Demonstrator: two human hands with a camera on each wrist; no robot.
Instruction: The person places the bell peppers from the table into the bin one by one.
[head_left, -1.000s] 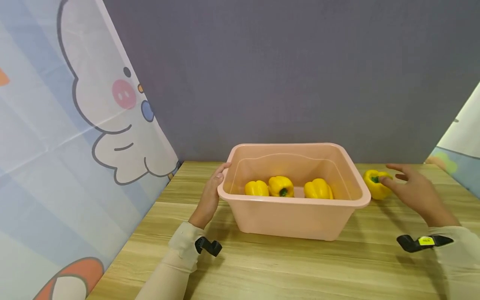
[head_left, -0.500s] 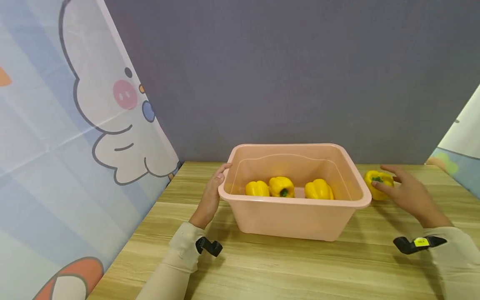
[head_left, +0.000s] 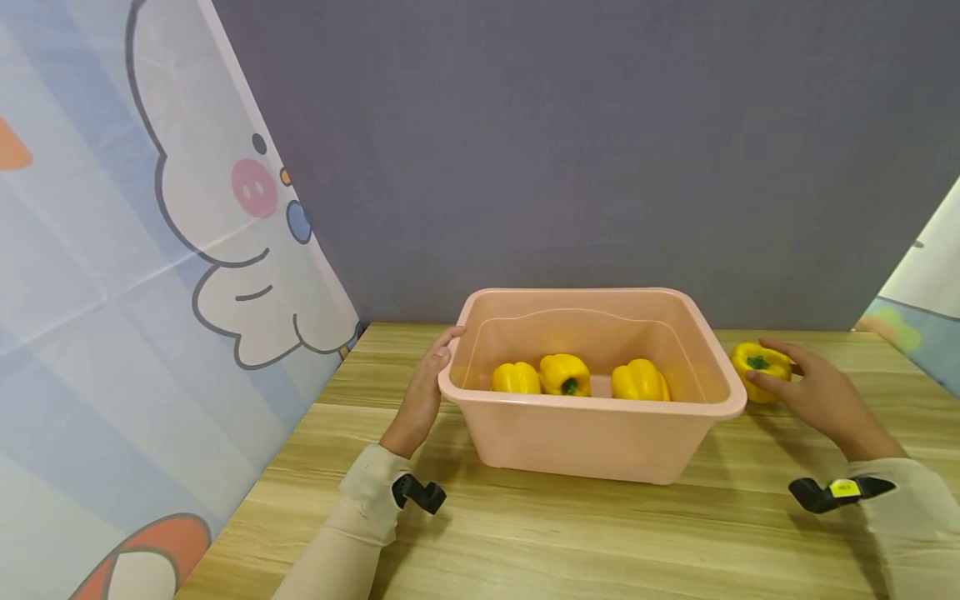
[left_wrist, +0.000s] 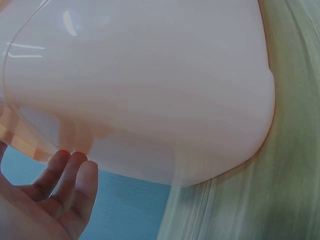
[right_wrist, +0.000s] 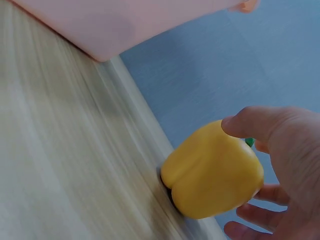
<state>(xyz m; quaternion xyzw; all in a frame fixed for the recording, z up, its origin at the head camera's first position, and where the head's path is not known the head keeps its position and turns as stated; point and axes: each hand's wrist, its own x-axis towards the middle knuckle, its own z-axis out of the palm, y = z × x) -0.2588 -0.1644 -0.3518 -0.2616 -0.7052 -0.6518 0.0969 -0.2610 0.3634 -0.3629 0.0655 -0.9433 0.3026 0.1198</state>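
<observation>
A yellow bell pepper stands on the table just right of the pink bin, its green stem facing up. My right hand holds it, thumb on the near side and fingers around the far side. In the right wrist view, the thumb lies on the bell pepper and the other fingers touch its lower right. My left hand rests against the bin's left end by the rim. In the left wrist view, its fairly straight fingers touch the bin's outer wall. Several yellow bell peppers lie inside the bin.
The wooden table ends at a dark grey wall close behind the bin. A cartoon-printed cloth hangs along the left side, and another printed cloth is at the right.
My right hand has moved a little left and closed its thumb and fingers onto the bell pepper, whose top now faces more upward. My left hand and the bin have stayed in place.
</observation>
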